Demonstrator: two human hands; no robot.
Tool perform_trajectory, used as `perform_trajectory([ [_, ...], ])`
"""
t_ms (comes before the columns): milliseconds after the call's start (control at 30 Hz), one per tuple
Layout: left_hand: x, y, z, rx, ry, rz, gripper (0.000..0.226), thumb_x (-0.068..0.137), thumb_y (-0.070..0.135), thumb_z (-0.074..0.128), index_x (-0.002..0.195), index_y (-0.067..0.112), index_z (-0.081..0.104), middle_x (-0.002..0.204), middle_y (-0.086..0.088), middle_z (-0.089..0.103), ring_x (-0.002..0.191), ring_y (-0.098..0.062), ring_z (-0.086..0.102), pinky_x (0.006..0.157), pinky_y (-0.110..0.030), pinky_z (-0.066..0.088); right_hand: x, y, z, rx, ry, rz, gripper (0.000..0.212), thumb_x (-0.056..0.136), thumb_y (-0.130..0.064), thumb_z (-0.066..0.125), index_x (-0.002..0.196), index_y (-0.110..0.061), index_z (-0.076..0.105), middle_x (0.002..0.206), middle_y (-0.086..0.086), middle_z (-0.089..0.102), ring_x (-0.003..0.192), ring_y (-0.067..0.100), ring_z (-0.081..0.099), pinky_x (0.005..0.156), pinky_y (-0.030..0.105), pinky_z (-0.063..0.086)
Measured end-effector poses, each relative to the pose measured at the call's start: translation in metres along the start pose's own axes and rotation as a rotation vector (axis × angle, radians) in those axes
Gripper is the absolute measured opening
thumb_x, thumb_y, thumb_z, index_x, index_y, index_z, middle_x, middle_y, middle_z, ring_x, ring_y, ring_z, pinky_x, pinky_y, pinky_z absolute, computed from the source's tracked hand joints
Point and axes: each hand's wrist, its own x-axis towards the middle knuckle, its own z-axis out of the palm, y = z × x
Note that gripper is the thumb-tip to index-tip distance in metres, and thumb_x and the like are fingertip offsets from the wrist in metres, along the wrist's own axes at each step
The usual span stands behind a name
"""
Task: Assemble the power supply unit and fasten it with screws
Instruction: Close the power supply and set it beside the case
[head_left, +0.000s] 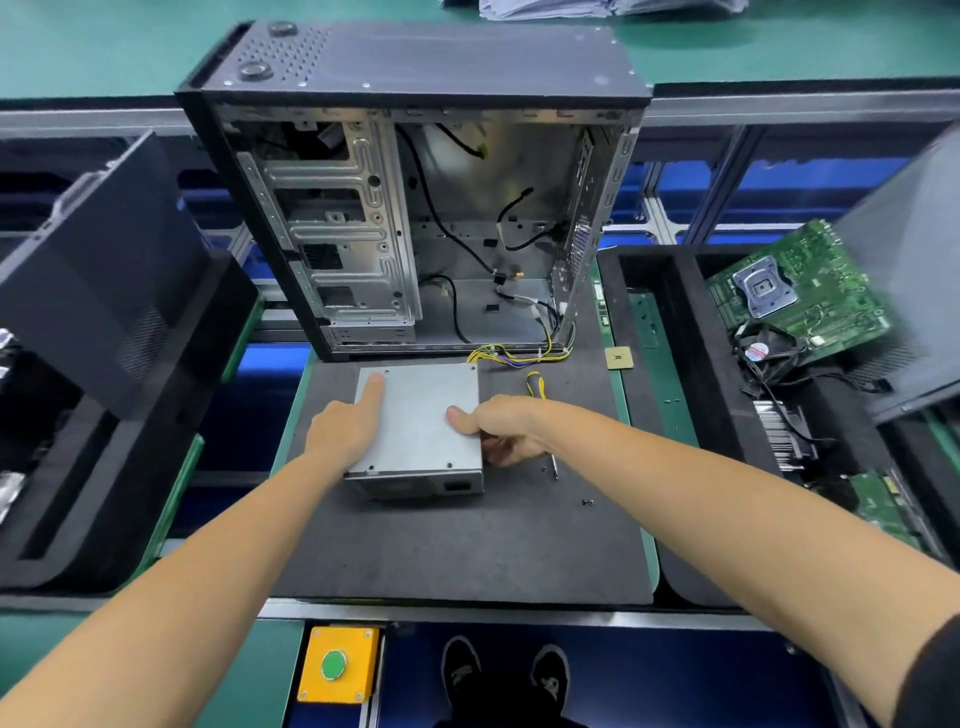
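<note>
A grey metal power supply unit (421, 415) lies flat on the black mat (467, 545), its yellow and black cables (519, 356) running into the open computer case (415, 218) standing behind it. My left hand (345, 421) rests on the unit's left side, index finger straight along the top. My right hand (498, 428) grips the unit's right edge, thumb on top and fingers curled down its side. A yellow-and-black screwdriver (537, 387) lies just right of the unit, partly under my right hand. A small dark screw (588, 502) sits on the mat at the right.
A square CPU chip (618, 358) lies by the case's right corner. A green motherboard (795, 291), a fan (763, 351) and a heatsink (784, 434) fill the right tray. Black case panels lean at the left (104, 270) and far right. A yellow button box (337, 665) sits below the table edge.
</note>
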Motion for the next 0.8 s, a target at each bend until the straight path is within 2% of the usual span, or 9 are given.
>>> perform_trajectory([
  [167, -0.002, 0.003, -0.002, 0.045, -0.005, 0.007, 0.104, 0.084, 0.081, 0.015, 0.141, -0.002, 0.043, 0.141, -0.020, 0.049, 0.123, -0.037, 0.049, 0.099, -0.040, 0.036, -0.006, -0.004, -0.003, -0.156, -0.007, -0.007, 0.047, 0.093, -0.052, 0.053, 0.113, -0.009, 0.054, 0.105, 0.006, 0.056, 0.091, 0.023, 0.051, 0.088, 0.033, 0.047],
  [233, -0.002, -0.001, -0.002, 0.012, -0.028, 0.004, 0.104, 0.083, 0.081, 0.016, 0.142, 0.000, 0.042, 0.142, -0.018, 0.048, 0.123, -0.036, 0.049, 0.095, -0.039, 0.036, -0.005, -0.005, -0.001, -0.108, -0.052, -0.008, 0.050, 0.095, -0.047, 0.053, 0.121, -0.004, 0.054, 0.106, 0.008, 0.058, 0.091, 0.023, 0.053, 0.085, 0.035, 0.051],
  [300, 0.000, -0.004, -0.003, -0.079, -0.056, -0.014, 0.103, 0.081, 0.082, 0.022, 0.144, 0.002, 0.040, 0.144, -0.015, 0.047, 0.124, -0.035, 0.048, 0.098, -0.039, 0.037, -0.002, -0.005, -0.003, -0.070, -0.072, -0.014, 0.049, 0.096, -0.042, 0.055, 0.124, -0.002, 0.053, 0.105, 0.010, 0.060, 0.091, 0.024, 0.056, 0.081, 0.036, 0.053],
  [433, -0.001, -0.008, -0.009, -0.263, -0.139, -0.053, 0.102, 0.074, 0.083, 0.033, 0.142, 0.008, 0.044, 0.140, -0.009, 0.050, 0.122, -0.032, 0.050, 0.106, -0.045, 0.040, 0.001, -0.008, -0.003, -0.075, -0.079, -0.013, 0.039, 0.095, -0.037, 0.059, 0.117, -0.004, 0.056, 0.106, 0.011, 0.063, 0.092, 0.026, 0.061, 0.085, 0.039, 0.053],
  [567, 0.000, -0.010, -0.011, -0.373, -0.169, -0.055, 0.092, 0.082, 0.076, 0.042, 0.146, 0.010, 0.038, 0.148, -0.007, 0.043, 0.131, -0.030, 0.043, 0.112, -0.046, 0.034, 0.003, -0.013, -0.003, -0.094, -0.091, 0.014, 0.025, 0.095, -0.032, 0.060, 0.100, -0.008, 0.056, 0.093, 0.007, 0.065, 0.080, 0.022, 0.063, 0.074, 0.035, 0.053],
  [600, 0.001, -0.010, -0.012, -0.382, -0.177, -0.056, 0.091, 0.084, 0.075, 0.042, 0.146, 0.009, 0.038, 0.148, -0.006, 0.043, 0.132, -0.029, 0.043, 0.112, -0.046, 0.033, 0.002, -0.015, -0.003, -0.108, -0.096, 0.032, 0.027, 0.095, -0.032, 0.060, 0.103, -0.007, 0.057, 0.095, 0.008, 0.066, 0.082, 0.022, 0.064, 0.076, 0.035, 0.054],
  [700, -0.001, -0.011, -0.014, -0.408, -0.270, -0.052, 0.086, 0.086, 0.074, 0.042, 0.146, 0.012, 0.040, 0.148, -0.003, 0.044, 0.133, -0.026, 0.043, 0.114, -0.043, 0.031, 0.000, -0.025, -0.008, -0.300, -0.128, 0.123, 0.050, 0.095, -0.039, 0.057, 0.122, 0.003, 0.054, 0.118, 0.020, 0.064, 0.100, 0.033, 0.064, 0.094, 0.041, 0.051],
  [733, -0.002, -0.010, -0.015, -0.423, -0.299, -0.047, 0.084, 0.087, 0.073, 0.042, 0.145, 0.013, 0.041, 0.148, -0.002, 0.045, 0.133, -0.025, 0.044, 0.115, -0.042, 0.030, -0.005, -0.032, -0.009, -0.382, -0.156, 0.163, 0.055, 0.096, -0.043, 0.053, 0.121, 0.005, 0.055, 0.116, 0.023, 0.064, 0.097, 0.035, 0.064, 0.092, 0.040, 0.052],
  [800, -0.005, -0.010, -0.017, -0.455, -0.358, -0.041, 0.075, 0.090, 0.070, 0.042, 0.141, 0.015, 0.046, 0.143, 0.000, 0.051, 0.130, -0.023, 0.049, 0.114, -0.041, 0.032, -0.015, -0.044, -0.011, -0.537, -0.202, 0.260, 0.063, 0.097, -0.053, 0.045, 0.104, 0.008, 0.059, 0.097, 0.027, 0.065, 0.083, 0.035, 0.066, 0.080, 0.036, 0.054],
])
